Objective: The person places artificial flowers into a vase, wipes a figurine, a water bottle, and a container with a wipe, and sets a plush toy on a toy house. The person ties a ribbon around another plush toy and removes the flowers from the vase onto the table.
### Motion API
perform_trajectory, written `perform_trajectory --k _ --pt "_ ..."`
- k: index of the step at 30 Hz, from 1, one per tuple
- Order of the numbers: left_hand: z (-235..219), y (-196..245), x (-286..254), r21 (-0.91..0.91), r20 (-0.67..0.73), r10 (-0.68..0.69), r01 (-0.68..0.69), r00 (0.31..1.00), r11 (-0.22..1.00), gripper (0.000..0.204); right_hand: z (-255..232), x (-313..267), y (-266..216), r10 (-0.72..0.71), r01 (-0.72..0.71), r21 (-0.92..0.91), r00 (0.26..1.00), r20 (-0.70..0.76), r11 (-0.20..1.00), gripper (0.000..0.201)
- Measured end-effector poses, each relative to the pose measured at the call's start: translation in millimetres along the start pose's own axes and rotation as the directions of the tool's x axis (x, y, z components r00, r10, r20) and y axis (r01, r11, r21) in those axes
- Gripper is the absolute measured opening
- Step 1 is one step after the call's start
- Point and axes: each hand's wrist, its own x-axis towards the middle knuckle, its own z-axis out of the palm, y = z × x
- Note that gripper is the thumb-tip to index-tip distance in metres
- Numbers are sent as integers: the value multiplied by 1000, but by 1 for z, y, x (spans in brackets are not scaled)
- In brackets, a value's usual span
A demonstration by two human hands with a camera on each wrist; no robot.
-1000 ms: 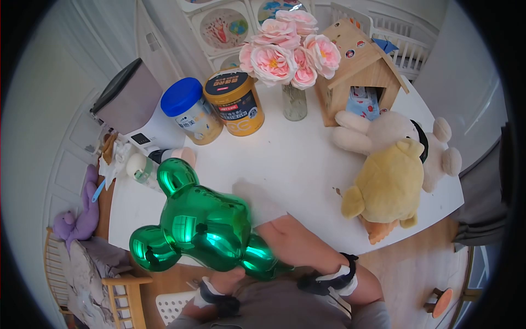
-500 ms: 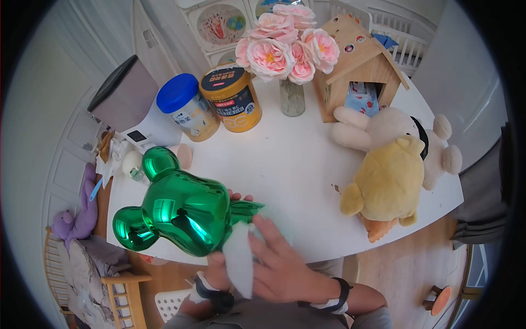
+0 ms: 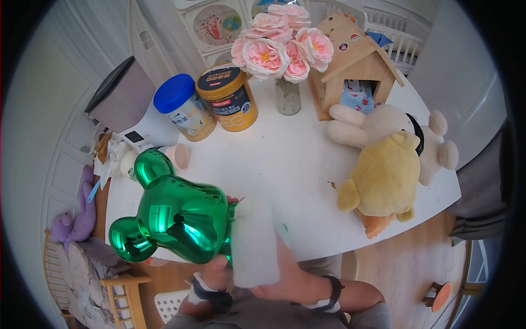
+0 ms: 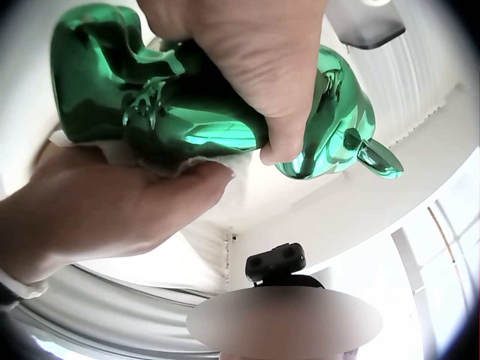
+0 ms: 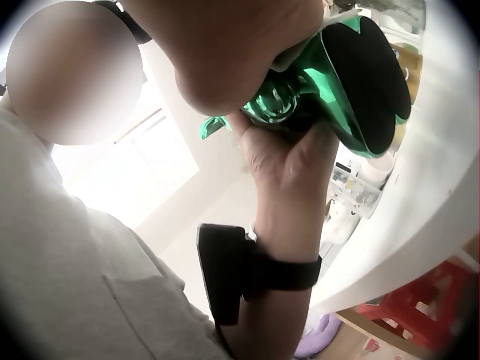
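A shiny green bear figurine [image 3: 181, 219] lies tilted over the table's near left edge, its round ears to the left. My left hand [image 3: 217, 273] grips it around the lower body; the left wrist view shows that hand [image 4: 255, 56] wrapped over the glossy surface. With my right hand [image 3: 293, 279] I hold a white cloth [image 3: 255, 241] against the figurine's leg end. Fingers and cloth press along its side in the left wrist view. The flat black soles of the figurine [image 5: 367, 82] show in the right wrist view. The cloth hides most of its legs in the head view.
On the white table [image 3: 285, 164] stand a blue-lidded can [image 3: 186, 107], a yellow-and-black tub [image 3: 227, 98], a vase of pink flowers [image 3: 288, 96] and a wooden house [image 3: 350, 66]. Plush toys [image 3: 386, 175] lie at the right. A grey-and-white appliance [image 3: 123, 98] stands at the left.
The figurine has shifted left and toward me. My right hand came back from beyond its legs, and the white cloth now covers the leg end.
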Motion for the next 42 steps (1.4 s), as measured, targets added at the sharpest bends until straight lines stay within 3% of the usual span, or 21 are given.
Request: perform_trajectory --k 2,5,7,9,10,12,14,17,20,22,23,24,26,27,28,30,35,37,38,40,42 --pt "-7 1 -9 37 -51 -41 43 998 998 107 -4 9 5 6 -4 150 1000 -10 989 57" --pt "-29 -1 -24 28 -95 -131 135 987 990 103 -18 28 8 -129 133 36 987 -92 990 43" --pt "-51 -9 -32 163 -19 -90 92 996 982 76 -28 40 5 -199 197 -24 972 -123 980 37" --pt "-47 -7 -31 184 3 -75 73 997 980 76 -37 50 1 235 -241 351 970 61 905 25" --pt "-46 -6 -29 206 27 -63 56 998 977 75 -39 52 4 236 -242 350 970 61 905 25" --pt "-38 -2 -16 257 46 -101 86 994 963 83 -41 52 16 483 -556 402 831 276 727 37" --pt "-11 1 5 161 101 122 -137 987 977 94 -39 49 26 512 -601 383 799 317 701 40" --pt "-9 -1 12 26 7 114 -114 993 993 104 -31 37 37 589 -659 367 752 296 657 41" --pt "-12 -5 22 -35 -103 185 -190 977 981 103 -23 19 41 529 -569 317 822 210 758 33" --pt "-24 -7 30 -56 -92 188 -194 978 979 103 -22 12 37 358 -379 376 925 126 846 24" --pt "-30 -9 33 -103 -44 214 -218 976 971 99 -8 2 42 268 -238 392 963 -24 889 17" --pt "-33 -11 35 -152 3 243 -240 970 959 94 -3 0 38 268 -239 391 963 -21 889 17" --pt "-33 -12 36 -188 -13 246 -244 969 951 93 5 -3 32 159 -93 357 974 -161 929 34" --pt "-30 -12 39 -158 -80 261 -271 962 950 94 6 -13 45 -151 149 34 988 45 988 58" --pt "-28 -10 40 -125 -148 275 -294 950 948 96 12 -19 42 -150 148 38 987 50 988 58" --pt "-27 -4 40 -86 -144 272 -286 951 954 95 12 -15 19 -9 -22 222 990 139 975 71" --pt "-12 -1 30 -150 -189 191 -220 963 964 100 2 -3 10 -99 71 154 978 184 986 70" --pt "-7 -3 28 -146 -215 160 -194 963 970 102 8 4 12 -136 147 -59 976 169 987 73" --pt "-6 -3 26 -143 -140 178 -198 974 970 97 8 9 11 -139 152 -60 976 170 987 73" --pt "-12 -5 18 -137 -67 199 -207 978 969 93 6 20 9 8 -12 83 999 42 996 75" --pt "-39 -15 -6 -112 4 44 -43 999 993 85 -3 34 9 -21 16 136 999 36 991 75"
